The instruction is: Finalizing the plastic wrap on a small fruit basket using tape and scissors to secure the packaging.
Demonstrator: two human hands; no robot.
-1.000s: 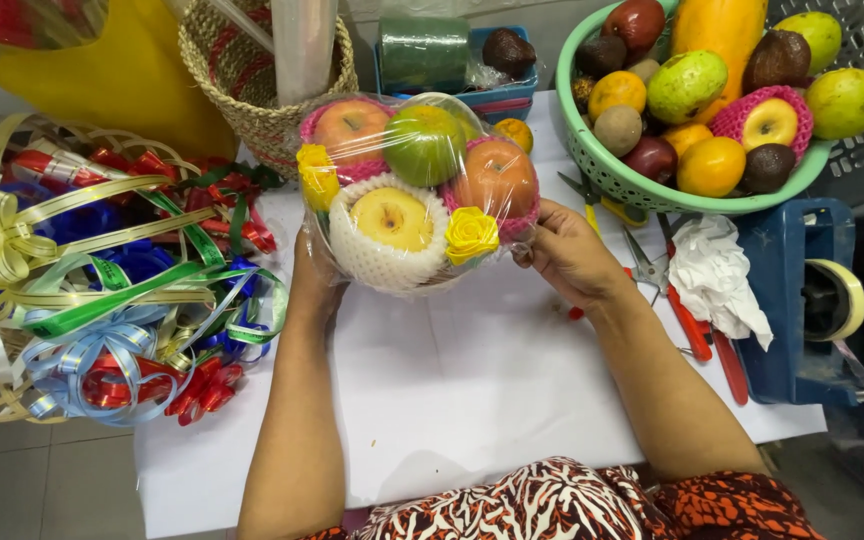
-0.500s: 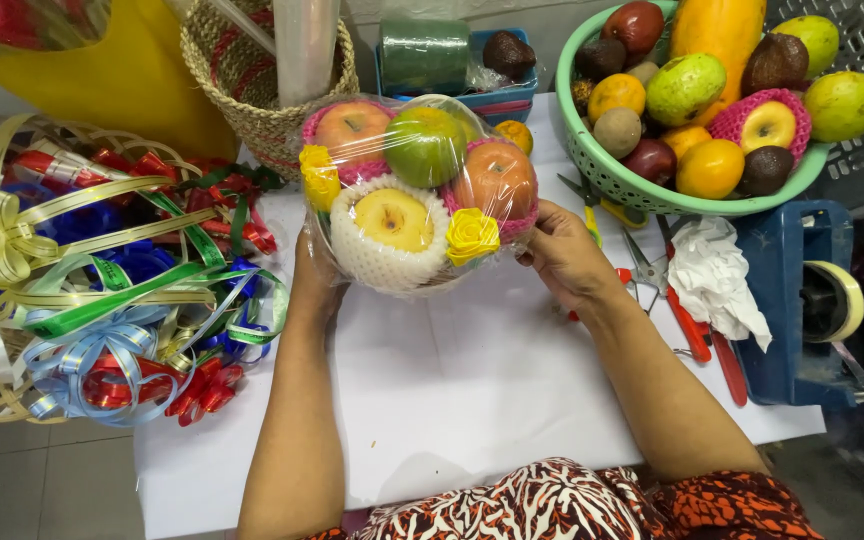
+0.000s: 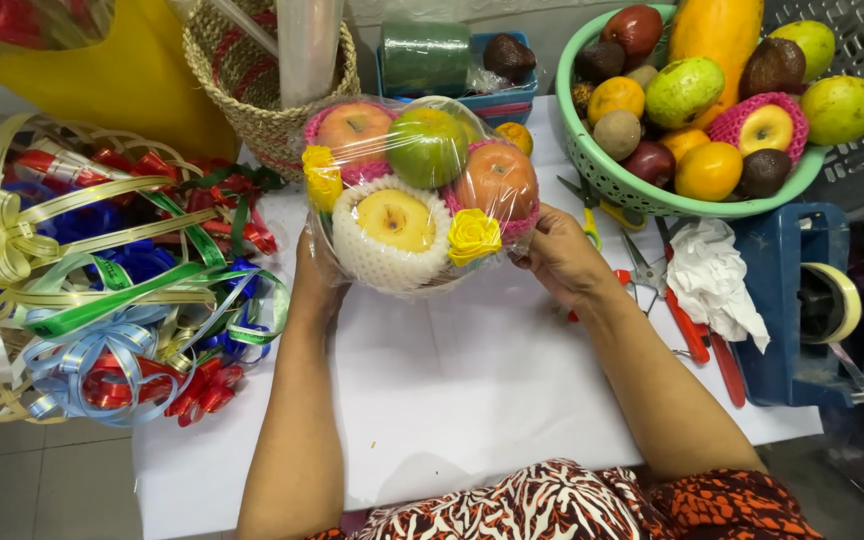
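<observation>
Two hands held my wrapped fruit bundle (image 3: 417,195) up over the white table (image 3: 472,390).
My left hand (image 3: 314,272) was curled on its side at 9 o'clock, and my right hand (image 3: 562,255) gripped it at 3 o'clock. Shiny ribbon bows (image 3: 102,290) lay far off at 9 o'clock. At 2 o'clock sat the green fruit bowl (image 3: 612,180), with red scissors (image 3: 687,325) just under it.

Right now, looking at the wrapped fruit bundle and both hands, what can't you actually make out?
All in the head view:
- Left hand: fingers hidden behind the wrapped fruit bundle.
- Right hand: fingertips hidden behind the bundle's clear film.
- Bundle's base: covered by the fruit and film.
- Scissors: blades partly under crumpled white paper.
</observation>
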